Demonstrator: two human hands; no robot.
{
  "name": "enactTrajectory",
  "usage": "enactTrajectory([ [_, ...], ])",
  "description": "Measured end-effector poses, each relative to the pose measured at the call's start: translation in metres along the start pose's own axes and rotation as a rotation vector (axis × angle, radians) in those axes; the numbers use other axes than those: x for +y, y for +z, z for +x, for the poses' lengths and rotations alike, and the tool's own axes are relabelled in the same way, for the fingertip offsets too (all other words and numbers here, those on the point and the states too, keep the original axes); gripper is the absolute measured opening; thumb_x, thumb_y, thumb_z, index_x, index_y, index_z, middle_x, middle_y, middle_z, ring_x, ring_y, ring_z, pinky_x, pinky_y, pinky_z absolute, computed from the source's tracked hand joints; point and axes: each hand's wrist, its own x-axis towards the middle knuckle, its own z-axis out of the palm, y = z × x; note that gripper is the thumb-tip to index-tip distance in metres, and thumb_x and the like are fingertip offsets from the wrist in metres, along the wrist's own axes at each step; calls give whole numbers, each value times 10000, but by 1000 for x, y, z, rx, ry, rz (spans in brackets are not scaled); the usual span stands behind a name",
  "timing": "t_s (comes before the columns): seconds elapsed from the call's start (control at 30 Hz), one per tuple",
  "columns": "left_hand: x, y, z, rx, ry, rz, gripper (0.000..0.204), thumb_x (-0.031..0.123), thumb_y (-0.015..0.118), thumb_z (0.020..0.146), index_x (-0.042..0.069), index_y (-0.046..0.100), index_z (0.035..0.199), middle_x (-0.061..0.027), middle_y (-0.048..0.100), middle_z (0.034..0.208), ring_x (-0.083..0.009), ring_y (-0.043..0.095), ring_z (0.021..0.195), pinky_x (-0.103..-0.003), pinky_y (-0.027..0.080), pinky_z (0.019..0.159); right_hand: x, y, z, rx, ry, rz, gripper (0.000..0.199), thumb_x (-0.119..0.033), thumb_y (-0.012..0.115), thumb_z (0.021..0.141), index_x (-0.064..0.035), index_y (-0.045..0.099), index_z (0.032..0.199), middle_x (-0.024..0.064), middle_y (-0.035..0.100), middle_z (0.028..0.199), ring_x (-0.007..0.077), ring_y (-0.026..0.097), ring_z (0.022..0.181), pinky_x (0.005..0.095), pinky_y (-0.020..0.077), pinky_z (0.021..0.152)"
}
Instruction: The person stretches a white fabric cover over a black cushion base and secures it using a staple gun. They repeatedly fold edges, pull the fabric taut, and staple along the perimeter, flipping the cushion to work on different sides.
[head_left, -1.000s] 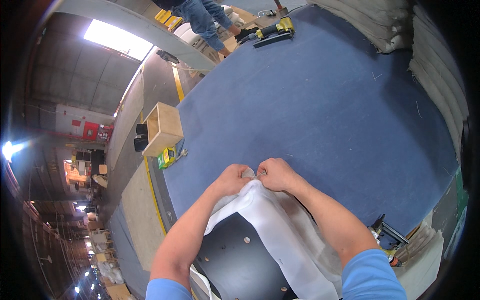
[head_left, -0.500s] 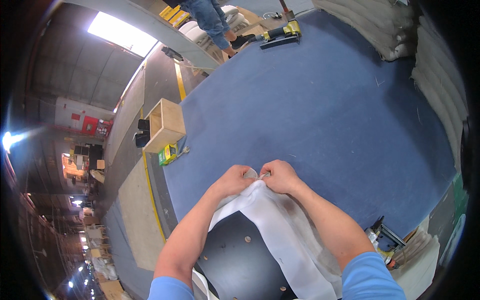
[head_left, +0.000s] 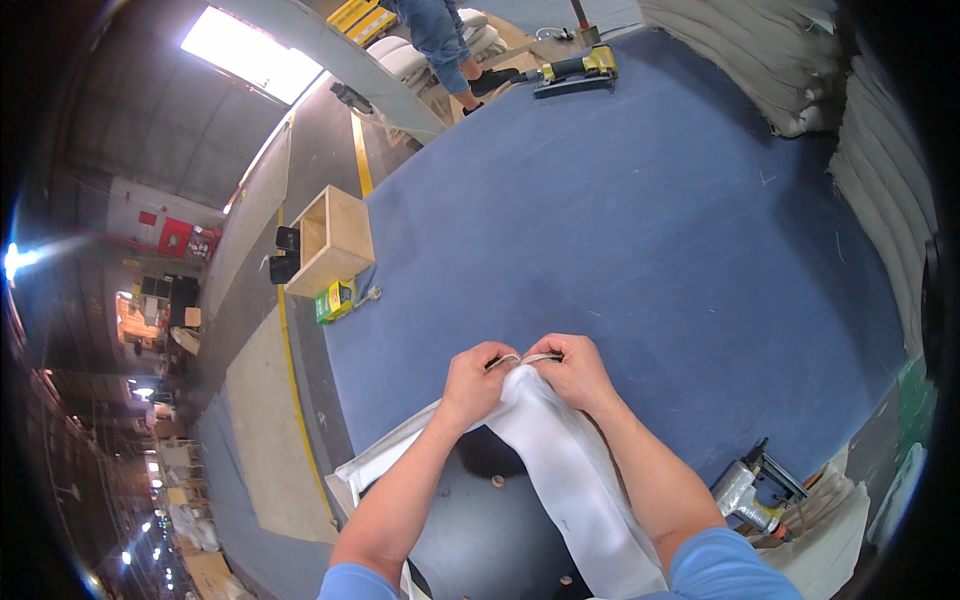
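The white fabric (head_left: 560, 460) was bunched up at the near edge of the blue table (head_left: 620, 220), draped back over a dark round panel (head_left: 470, 520). Its top end was pinched tight by the left hand (head_left: 475, 380) and the right hand (head_left: 575, 372), knuckles pretty much touching. A metal tool (head_left: 745, 490) was parked just right of the right forearm. Further out, a wooden box (head_left: 332, 240) was sat off the table's left edge, and a yellow power tool (head_left: 575, 70) was left at the far side.
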Motion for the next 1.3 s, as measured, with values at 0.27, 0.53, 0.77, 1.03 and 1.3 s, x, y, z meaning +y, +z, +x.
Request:
enactTrajectory([
  [0.27, -5, 5, -13, 92, 114, -139, 104, -24, 717, 925, 24, 764, 1005, -81, 742, 915, -171, 691, 834, -303, 537, 759, 25, 25, -20, 178, -114, 174, 154, -43, 731, 846, -20, 788, 986, 90, 773, 985, 172, 723, 897, 316, 546, 787],
  [0.53, -4, -9, -26, 37, 111, -221, 296, -155, 593, 832, 20, 763, 1001, -83, 744, 960, -192, 711, 883, -306, 548, 796, 15, 28, -33, 177, -365, 95, 204, 68, 708, 818, -17, 784, 987, 103, 776, 1026, 229, 750, 941, 339, 577, 818],
  [0.77, -5, -21, -24, -24, 119, -168, 305, -149, 609, 801, 15, 751, 1014, -98, 755, 985, -218, 728, 892, -323, 564, 807, 6, 29, -30, 171, -349, 30, 225, 73, 717, 798, -25, 789, 988, 103, 781, 988, 238, 756, 915, 332, 583, 798],
  [1.03, -14, -5, -38, 178, 336, -95, 355, -168, 571, 758, 13, 714, 1029, -129, 753, 1010, -312, 752, 935, -381, 604, 813, 4, 31, -29, 190, -569, -155, 292, 114, 669, 719, -22, 775, 955, 110, 789, 1009, 264, 745, 907, 346, 595, 791],
  [1.3, -27, -7, -34, 31, 228, -159, 444, -182, 496, 731, -9, 729, 1067, -154, 768, 1082, -310, 762, 988, -378, 608, 893, 14, 27, -30, 168, -581, -295, 299, 109, 688, 724, -38, 780, 968, 94, 802, 1043, 265, 758, 935, 360, 609, 808],
])
